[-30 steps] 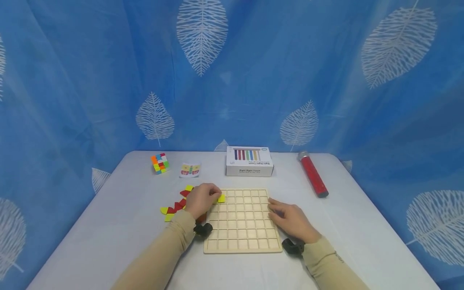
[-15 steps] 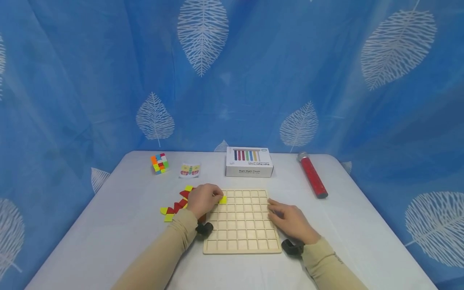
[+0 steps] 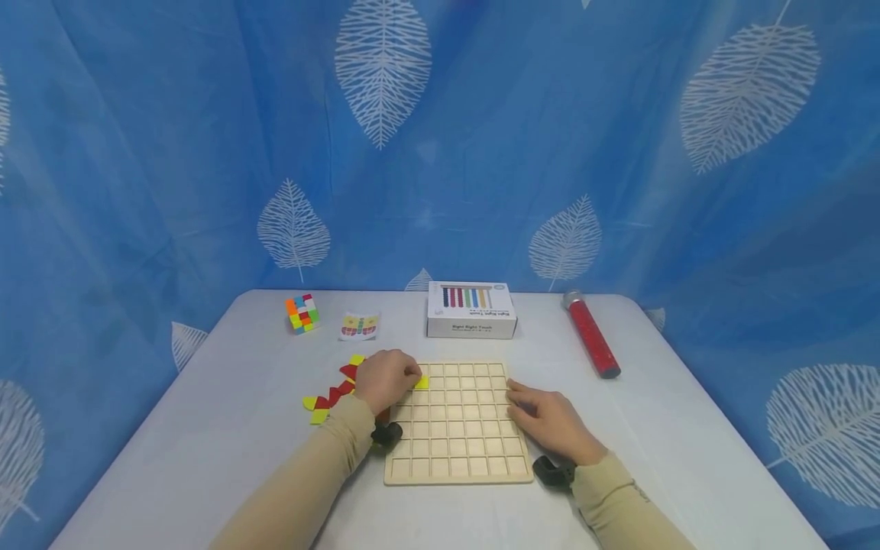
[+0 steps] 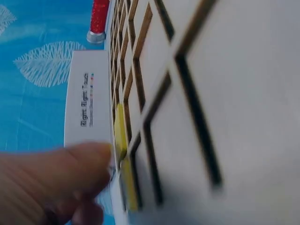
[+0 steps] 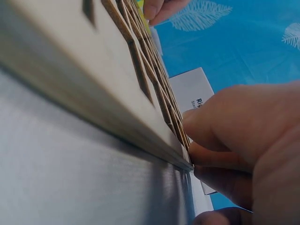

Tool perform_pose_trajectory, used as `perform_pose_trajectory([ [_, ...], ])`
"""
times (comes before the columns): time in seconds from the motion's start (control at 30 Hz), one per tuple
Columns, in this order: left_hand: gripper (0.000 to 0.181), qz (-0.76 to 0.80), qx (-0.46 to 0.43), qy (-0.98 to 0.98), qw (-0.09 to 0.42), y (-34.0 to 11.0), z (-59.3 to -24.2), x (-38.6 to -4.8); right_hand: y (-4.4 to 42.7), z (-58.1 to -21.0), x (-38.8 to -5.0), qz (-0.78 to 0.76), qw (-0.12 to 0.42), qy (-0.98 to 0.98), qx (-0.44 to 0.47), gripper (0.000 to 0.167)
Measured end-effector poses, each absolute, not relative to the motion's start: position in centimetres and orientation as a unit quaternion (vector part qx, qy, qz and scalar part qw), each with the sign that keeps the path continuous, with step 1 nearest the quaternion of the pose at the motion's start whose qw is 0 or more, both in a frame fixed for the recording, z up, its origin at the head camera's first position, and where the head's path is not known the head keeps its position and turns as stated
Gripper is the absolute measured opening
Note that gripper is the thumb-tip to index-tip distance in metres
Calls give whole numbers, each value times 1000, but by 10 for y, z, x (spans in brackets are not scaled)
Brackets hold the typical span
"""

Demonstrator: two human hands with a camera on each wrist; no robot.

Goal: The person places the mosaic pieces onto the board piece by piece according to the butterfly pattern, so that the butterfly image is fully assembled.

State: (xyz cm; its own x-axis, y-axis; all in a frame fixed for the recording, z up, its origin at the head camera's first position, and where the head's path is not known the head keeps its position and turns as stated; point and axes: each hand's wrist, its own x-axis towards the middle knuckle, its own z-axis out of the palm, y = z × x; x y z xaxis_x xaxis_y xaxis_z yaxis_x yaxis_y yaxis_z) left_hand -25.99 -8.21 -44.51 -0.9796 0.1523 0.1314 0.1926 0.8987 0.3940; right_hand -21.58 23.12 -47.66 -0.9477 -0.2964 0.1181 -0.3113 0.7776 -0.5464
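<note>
Left hand [image 3: 386, 380] at yellow tile [image 3: 422, 383], right hand [image 3: 555, 422] at wooden board [image 3: 467, 428]
Tile near board's far left corner; left fingers curled, thumb touching tile, pinch or press cannot be told; right hand relaxed, fingers slightly bent against board's right edge, gripping nothing; red and yellow pieces [image 3: 334, 396] left of board, white box [image 3: 471, 327] beyond

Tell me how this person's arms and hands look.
Long beige sleeves cover both arms. The left sleeve looks plain; the right sleeve has a small dark marking, unreadable. Black devices sit at both wrists, left device and right device. Both hands are gloveless.
</note>
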Motion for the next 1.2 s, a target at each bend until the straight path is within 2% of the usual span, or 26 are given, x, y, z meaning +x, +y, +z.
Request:
perform_pose_trajectory([
  [0.1, 16, -255, -68, -964, 42, -99, -433, -255, 230, -477, -216, 292, 9, -944, 156, 40],
  [0.33, 29, -322, 43, -944, 53, -164, -414, -240, 229, -478, -218, 281, 14, -944, 175, 39],
  [0.47, 31, -337, 61, -940, 11, -183, -424, -225, 231, -479, -218, 278, 22, -943, 181, 36],
  [0.6, 26, -332, 53, -942, -19, -185, -437, -215, 233, -479, -220, 283, 20, -944, 170, 34],
  [0.77, 21, -327, 47, -944, -8, -178, -447, -210, 232, -478, -220, 292, 3, -944, 156, 34],
  [1.0, 37, -282, -46, -958, -4, -153, -455, -206, 232, -477, -216, 297, -7, -944, 147, 36],
  [1.2, 35, -247, -55, -967, 10, -145, -461, -209, 231, -475, -216, 295, -8, -944, 148, 37],
])
